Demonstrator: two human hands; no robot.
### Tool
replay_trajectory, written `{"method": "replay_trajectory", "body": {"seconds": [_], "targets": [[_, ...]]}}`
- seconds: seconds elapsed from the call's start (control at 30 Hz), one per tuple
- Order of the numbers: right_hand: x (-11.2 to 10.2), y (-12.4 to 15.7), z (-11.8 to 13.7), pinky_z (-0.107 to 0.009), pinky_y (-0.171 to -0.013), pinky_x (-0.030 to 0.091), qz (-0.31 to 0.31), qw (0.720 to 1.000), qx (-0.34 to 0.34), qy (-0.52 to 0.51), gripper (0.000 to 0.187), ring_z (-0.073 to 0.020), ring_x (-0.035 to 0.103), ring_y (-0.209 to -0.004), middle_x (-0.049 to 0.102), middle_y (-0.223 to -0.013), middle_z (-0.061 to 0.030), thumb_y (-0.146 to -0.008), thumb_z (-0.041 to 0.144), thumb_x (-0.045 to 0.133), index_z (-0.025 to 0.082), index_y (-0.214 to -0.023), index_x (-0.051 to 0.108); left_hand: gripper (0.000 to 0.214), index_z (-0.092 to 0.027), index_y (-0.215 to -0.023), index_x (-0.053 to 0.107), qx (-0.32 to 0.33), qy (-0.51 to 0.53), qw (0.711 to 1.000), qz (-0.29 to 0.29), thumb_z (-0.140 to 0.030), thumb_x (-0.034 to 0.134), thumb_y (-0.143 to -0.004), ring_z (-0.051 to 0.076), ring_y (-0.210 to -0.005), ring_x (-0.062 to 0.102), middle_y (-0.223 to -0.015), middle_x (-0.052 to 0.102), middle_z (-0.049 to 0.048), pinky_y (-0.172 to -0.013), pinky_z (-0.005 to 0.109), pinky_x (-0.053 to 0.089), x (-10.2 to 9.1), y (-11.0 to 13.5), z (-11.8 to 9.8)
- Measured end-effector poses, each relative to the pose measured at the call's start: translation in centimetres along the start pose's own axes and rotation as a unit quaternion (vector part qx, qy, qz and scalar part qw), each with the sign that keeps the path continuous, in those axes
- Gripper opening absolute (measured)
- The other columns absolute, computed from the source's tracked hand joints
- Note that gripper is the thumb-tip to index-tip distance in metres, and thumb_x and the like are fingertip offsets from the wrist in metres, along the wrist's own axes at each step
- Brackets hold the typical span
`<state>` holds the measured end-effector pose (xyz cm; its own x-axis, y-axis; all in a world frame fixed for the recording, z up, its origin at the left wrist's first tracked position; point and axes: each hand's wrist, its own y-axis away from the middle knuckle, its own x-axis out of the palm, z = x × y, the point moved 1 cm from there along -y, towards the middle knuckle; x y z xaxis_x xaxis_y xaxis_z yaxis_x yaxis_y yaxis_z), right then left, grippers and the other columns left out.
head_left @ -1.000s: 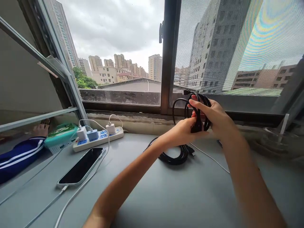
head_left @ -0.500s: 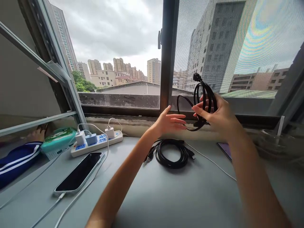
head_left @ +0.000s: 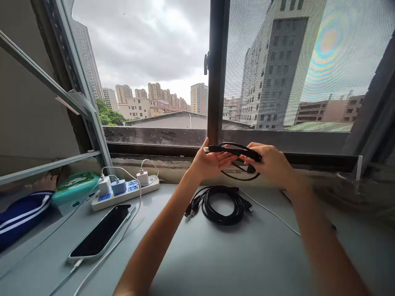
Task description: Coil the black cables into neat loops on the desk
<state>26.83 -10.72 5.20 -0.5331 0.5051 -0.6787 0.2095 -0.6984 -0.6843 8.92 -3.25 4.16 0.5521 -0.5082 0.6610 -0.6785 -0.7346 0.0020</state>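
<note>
A coiled black cable (head_left: 239, 149) is held up above the table, its loops tipped nearly flat. My right hand (head_left: 271, 164) is closed around the right side of the coil. My left hand (head_left: 205, 162) lies under the coil's left end, palm up and fingers stretched out, with the thumb raised. A plug with a pale tip (head_left: 209, 149) points left over the left palm. Whether the left fingers touch the cable I cannot tell. Below, a second coil of black cable (head_left: 222, 220) rests on the grey table (head_left: 234, 259), its connectors sticking out at both sides.
At left lie a phone (head_left: 101, 232) on a white charging cable and a power strip (head_left: 125, 195) with several chargers. A green pack (head_left: 75, 189) and another person's blue sleeve (head_left: 24, 220) are further left. The window frame (head_left: 214, 82) rises behind.
My right hand has lowered the coil and turned it from upright to nearly flat. The coil's left end has come over my left palm, which has turned upward.
</note>
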Motion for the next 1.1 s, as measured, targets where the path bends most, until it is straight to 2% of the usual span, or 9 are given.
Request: {"method": "replay_trajectory", "body": {"seconds": [0.1,0.17,0.27,0.33,0.5,0.63,0.8,0.9,1.1], "targets": [[0.2,0.1,-0.2,-0.024,-0.055,0.029,0.034,0.998,-0.007,-0.048,0.025,-0.0112,0.048,-0.060,0.060,-0.078,-0.0010,-0.083,0.033,0.052,0.019,-0.063,0.058,0.035,-0.015,-0.085,0.066,0.042,-0.009,0.999,0.010,-0.046,0.051,-0.087,0.016,-0.077,0.067,-0.080,0.069,0.0063,-0.077,0.027,0.050,0.2,-0.2,0.3],[0.2,0.3,-0.2,-0.024,-0.055,0.031,0.093,0.990,-0.003,-0.105,0.021,-0.0112,0.047,-0.061,0.058,-0.074,-0.0002,-0.080,0.031,0.054,0.018,-0.064,0.059,0.024,-0.016,-0.086,0.067,0.089,-0.016,0.996,0.019,-0.036,0.053,-0.089,0.012,-0.072,0.066,-0.076,0.068,0.0025,-0.076,0.025,0.049,0.5,-0.2,0.5],[0.3,0.7,-0.4,-0.024,-0.057,0.034,0.207,0.960,0.016,-0.186,0.016,-0.0124,0.048,-0.063,0.055,-0.069,0.0015,-0.074,0.031,0.059,0.016,-0.067,0.058,0.021,-0.016,-0.087,0.067,0.136,-0.050,0.989,0.032,-0.028,0.051,-0.091,0.013,-0.075,0.067,-0.079,0.069,0.0018,-0.078,0.026,0.050,0.8,0.2,0.4],[0.4,0.8,-0.5,-0.025,-0.061,0.038,0.245,0.949,0.025,-0.199,0.018,-0.0145,0.051,-0.069,0.057,-0.073,0.0009,-0.071,0.034,0.065,0.016,-0.071,0.060,0.021,-0.016,-0.084,0.066,0.145,-0.087,0.985,0.032,-0.028,0.050,-0.091,0.016,-0.080,0.068,-0.082,0.070,0.0020,-0.081,0.028,0.050,0.9,0.5,0.3],[-0.2,0.7,-0.2,-0.029,-0.074,0.044,0.250,0.947,0.011,-0.201,0.027,-0.0190,0.056,-0.082,0.064,-0.090,-0.0017,-0.068,0.041,0.071,0.019,-0.084,0.068,0.023,-0.017,-0.081,0.062,0.169,-0.129,0.975,0.060,-0.031,0.048,-0.093,0.017,-0.084,0.069,-0.081,0.069,0.0010,-0.084,0.031,0.050,1.6,1.3,0.2],[-1.0,1.0,0.4,-0.028,-0.069,0.045,0.250,0.940,0.008,-0.232,0.026,-0.0163,0.055,-0.075,0.064,-0.084,-0.0013,-0.071,0.042,0.070,0.020,-0.084,0.069,0.023,-0.018,-0.086,0.064,0.187,-0.152,0.963,0.122,-0.034,0.049,-0.092,0.018,-0.086,0.068,-0.085,0.070,0.0020,-0.084,0.033,0.050,2.9,2.0,0.6],[-1.7,1.4,1.0,-0.024,-0.050,0.039,0.204,0.935,0.030,-0.290,0.028,-0.0109,0.047,-0.057,0.054,-0.065,0.0017,-0.073,0.045,0.068,0.018,-0.073,0.065,0.028,-0.016,-0.090,0.070,0.196,-0.261,0.931,0.166,-0.039,0.054,-0.088,0.016,-0.087,0.065,-0.089,0.069,0.0058,-0.078,0.026,0.049,4.8,3.1,1.7],[-2.3,1.6,1.6,-0.022,-0.044,0.038,0.141,0.943,0.051,-0.298,0.029,-0.0091,0.046,-0.049,0.050,-0.054,0.0030,-0.076,0.043,0.067,0.018,-0.062,0.060,0.033,-0.017,-0.097,0.072,0.184,-0.294,0.928,0.138,-0.043,0.055,-0.087,0.012,-0.076,0.060,-0.080,0.066,0.0052,-0.065,0.022,0.046,5.5,3.8,2.0],[-3.2,1.7,2.5,-0.019,-0.032,0.031,-0.022,0.948,0.086,-0.307,0.026,-0.0057,0.039,-0.034,0.048,-0.049,0.0058,-0.077,0.049,0.065,0.023,-0.076,0.066,0.039,-0.017,-0.102,0.072,0.195,-0.334,0.919,0.085,-0.046,0.051,-0.087,0.010,-0.064,0.055,-0.084,0.067,0.0076,-0.046,0.020,0.038,5.8,4.9,1.1]]}}
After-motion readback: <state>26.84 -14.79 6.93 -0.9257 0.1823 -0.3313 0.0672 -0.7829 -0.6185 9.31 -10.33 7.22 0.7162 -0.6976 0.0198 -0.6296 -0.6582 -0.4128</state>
